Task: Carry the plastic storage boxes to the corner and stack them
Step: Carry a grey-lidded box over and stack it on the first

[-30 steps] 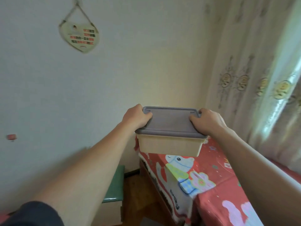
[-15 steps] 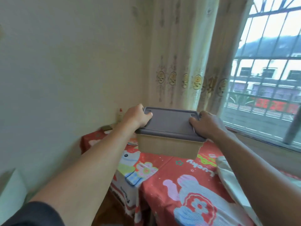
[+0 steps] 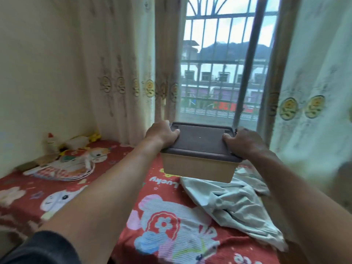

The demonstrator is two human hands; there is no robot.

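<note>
You have one plastic storage box (image 3: 200,166) in view: a tan, wood-toned tub closed by a dark brown lid (image 3: 200,140) with a raised rim. It sits level between your two grips, its short ends under your palms, the lid's flat top open to view between them. Its near wall faces you, below the grips.

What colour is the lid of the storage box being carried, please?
The lid is dark brown, over a tan storage box; the head view shows it.
</note>
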